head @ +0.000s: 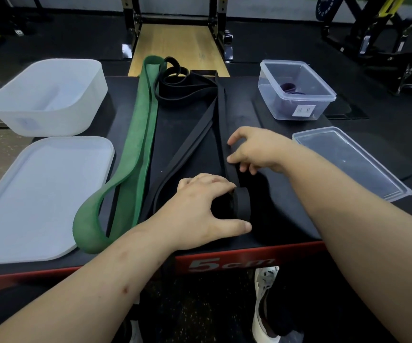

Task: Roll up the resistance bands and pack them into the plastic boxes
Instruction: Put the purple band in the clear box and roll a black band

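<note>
The left hand gripped the roll of the black band; at one o'clock from it, the right hand pinched the band's flat length.

Green band, black band, black platform with red front edge lettered in grey, frosted white box, clear box with white label, dark purple bands inside.

Rolled end of black band is gripped by left hand; its flat run is pinched by right hand. Green band is laid alongside, left.
</note>
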Motion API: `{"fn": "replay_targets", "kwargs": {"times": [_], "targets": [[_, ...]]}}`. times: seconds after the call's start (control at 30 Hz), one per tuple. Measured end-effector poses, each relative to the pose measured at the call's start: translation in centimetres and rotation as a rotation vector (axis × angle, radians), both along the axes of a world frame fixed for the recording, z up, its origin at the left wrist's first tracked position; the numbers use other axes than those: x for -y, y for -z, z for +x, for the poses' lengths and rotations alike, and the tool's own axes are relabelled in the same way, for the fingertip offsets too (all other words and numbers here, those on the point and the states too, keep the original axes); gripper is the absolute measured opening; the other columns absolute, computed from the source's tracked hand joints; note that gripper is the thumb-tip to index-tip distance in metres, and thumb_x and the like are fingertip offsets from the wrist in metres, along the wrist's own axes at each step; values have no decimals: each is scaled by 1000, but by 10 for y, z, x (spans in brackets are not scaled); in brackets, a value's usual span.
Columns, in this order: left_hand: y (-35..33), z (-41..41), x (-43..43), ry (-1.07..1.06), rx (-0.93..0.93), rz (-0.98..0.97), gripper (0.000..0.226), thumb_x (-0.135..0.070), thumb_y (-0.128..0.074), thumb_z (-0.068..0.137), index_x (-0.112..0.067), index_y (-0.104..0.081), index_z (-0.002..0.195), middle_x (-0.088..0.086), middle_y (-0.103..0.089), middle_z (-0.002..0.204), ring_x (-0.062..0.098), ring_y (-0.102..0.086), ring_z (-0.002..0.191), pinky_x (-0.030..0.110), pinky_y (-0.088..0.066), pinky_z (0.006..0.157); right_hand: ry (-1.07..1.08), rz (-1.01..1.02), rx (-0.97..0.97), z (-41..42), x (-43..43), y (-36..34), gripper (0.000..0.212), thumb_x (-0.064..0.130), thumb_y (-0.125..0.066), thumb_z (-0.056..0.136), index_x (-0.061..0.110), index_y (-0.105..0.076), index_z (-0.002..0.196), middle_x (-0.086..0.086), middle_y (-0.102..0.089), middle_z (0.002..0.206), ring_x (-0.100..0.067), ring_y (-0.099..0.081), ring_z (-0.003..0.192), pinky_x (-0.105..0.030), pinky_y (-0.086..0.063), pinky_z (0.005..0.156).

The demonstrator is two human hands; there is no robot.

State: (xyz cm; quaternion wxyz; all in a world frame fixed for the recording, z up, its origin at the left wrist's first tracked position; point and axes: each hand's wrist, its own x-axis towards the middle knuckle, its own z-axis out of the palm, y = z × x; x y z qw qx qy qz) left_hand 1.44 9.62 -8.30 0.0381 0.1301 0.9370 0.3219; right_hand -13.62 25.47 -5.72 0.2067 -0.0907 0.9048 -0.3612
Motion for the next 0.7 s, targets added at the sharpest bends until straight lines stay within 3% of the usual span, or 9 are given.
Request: {"fn": "replay_targets", "kwargs": {"times": [0.1, 0.17, 0.27, 0.37, 0.5, 0.63, 0.7], "targets": [[-1, 1, 0, -13, 2, 0, 80, -69, -73, 76, -38, -48, 146, -28, -38, 142, -7, -19, 120, 23, -22, 107, 125, -308, 40, 8, 1, 8, 26, -3, -67, 92, 13, -58, 109, -12, -62, 77, -13, -59, 47, -26, -49, 46], [-2, 2, 0, -23, -30, 3, 79, -68, -73, 77, -37, -49, 146, -27, -40, 141, -10, -20, 120, 24, -23, 110, 171, -387, 18, 10, 2, 18, 21, -5, -66, 92, 13, -58, 100, -13, -61, 79, -16, -60, 54, -29, -53, 50], [-1, 3, 0, -10, -20, -19, 80, -67, -73, 78, -36, -48, 147, -25, -40, 143, -11, -19, 119, 23, -20, 108, 115, -161, -134, 13, 3, 27, 18, 6, -70, 92, 21, -62, 87, -5, -67, 78, -12, -64, 56, -27, -54, 55], [-1, 4, -1, -6, -17, -18, 81, -67, -72, 78, -35, -46, 148, -25, -38, 143, -13, -17, 118, 23, -18, 107, 20, 94, -321, 18, 6, 25, 18, 19, -69, 92, 31, -62, 81, 9, -65, 87, -14, -64, 83, -27, -50, 75], [1, 3, -2, -7, -22, -8, 81, -66, -73, 79, -33, -47, 148, -23, -40, 145, -20, -12, 109, 22, -17, 107, -98, 225, -410, 33, -6, 25, 14, 23, -68, 93, 31, -72, 103, 8, -57, 106, -16, -60, 102, -26, -45, 91], [3, 1, -1, -23, -7, -6, 80, -70, -70, 77, -35, -49, 146, -26, -40, 140, -11, -20, 122, 22, -17, 110, -275, 258, -431, 59, -33, 17, 37, 19, -70, 92, 29, -70, 127, 9, -62, 132, -13, -55, 126, -25, -38, 109], [4, 0, -2, -26, 4, -1, 77, -70, -69, 77, -35, -52, 144, -28, -40, 135, -14, -19, 118, 24, -19, 111, -363, 263, -355, 74, -44, 14, 49, 17, -67, 94, 35, -61, 140, 14, -53, 149, -7, -44, 141, -23, -29, 118]]}}
